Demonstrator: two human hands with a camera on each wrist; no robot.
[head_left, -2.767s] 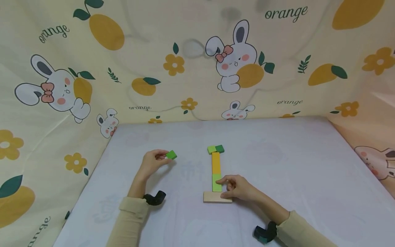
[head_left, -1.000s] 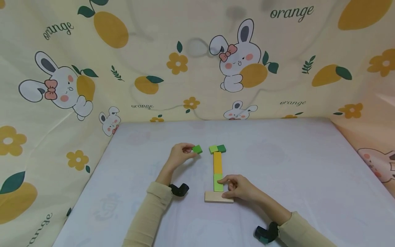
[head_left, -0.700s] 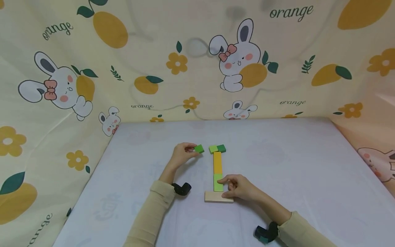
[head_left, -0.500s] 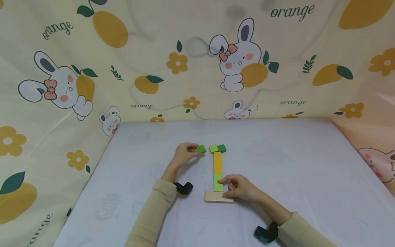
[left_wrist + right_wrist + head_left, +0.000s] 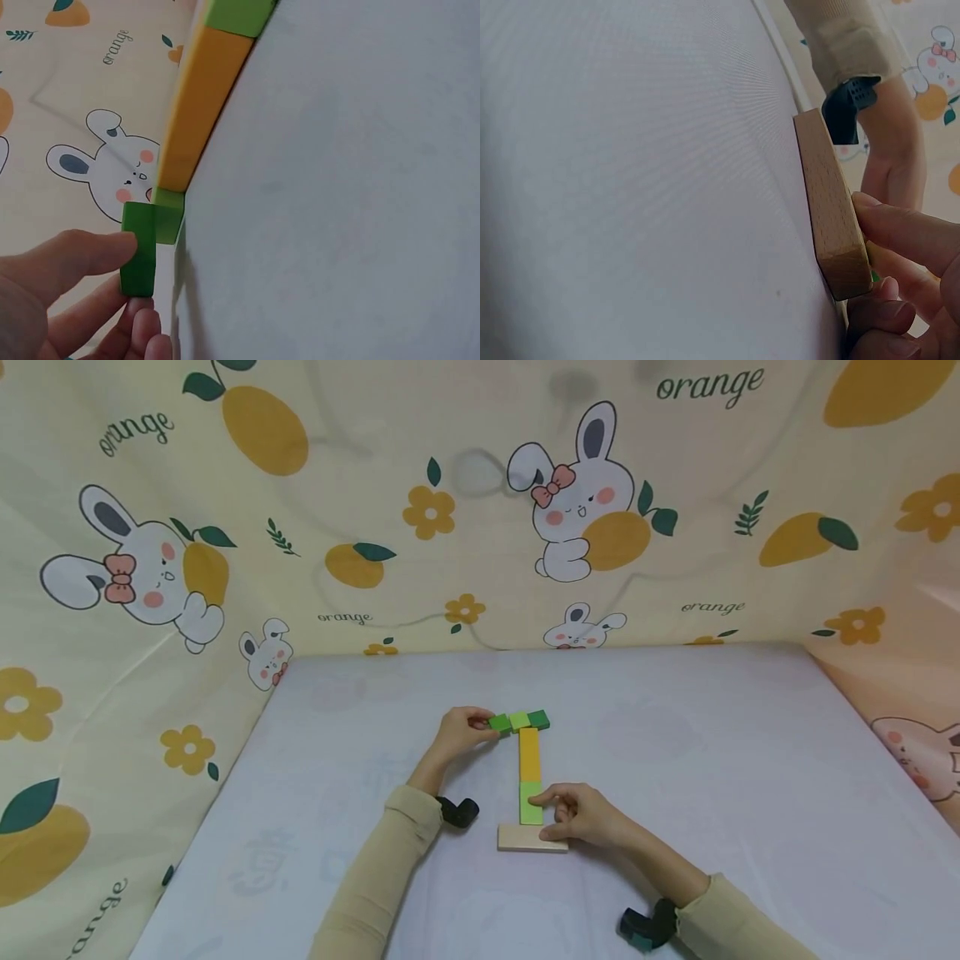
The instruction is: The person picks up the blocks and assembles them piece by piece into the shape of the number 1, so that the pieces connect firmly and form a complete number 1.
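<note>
My left hand (image 5: 462, 733) pinches a small green block (image 5: 500, 723) between thumb and fingers; the left wrist view shows the same green block (image 5: 139, 250) on edge. It sits against or very close to the left side of a small light green block (image 5: 520, 721). A dark green block (image 5: 538, 719) adjoins that one on the right. Below them run a long yellow block (image 5: 529, 754), a light green block (image 5: 530, 814) and a crosswise plain wooden plank (image 5: 517, 838). My right hand (image 5: 585, 816) holds the plank's right part with its thumb, the index fingertip on the lower light green block.
The blocks lie on a white table (image 5: 675, 760). A patterned cloth (image 5: 465, 527) with rabbits and oranges rises behind it and at the sides. Black devices are strapped to the left wrist (image 5: 459, 812) and the right wrist (image 5: 647, 927).
My left hand has moved right with the green block, from well left of the row up to the small light green block. The right hand and the other blocks have stayed put.
</note>
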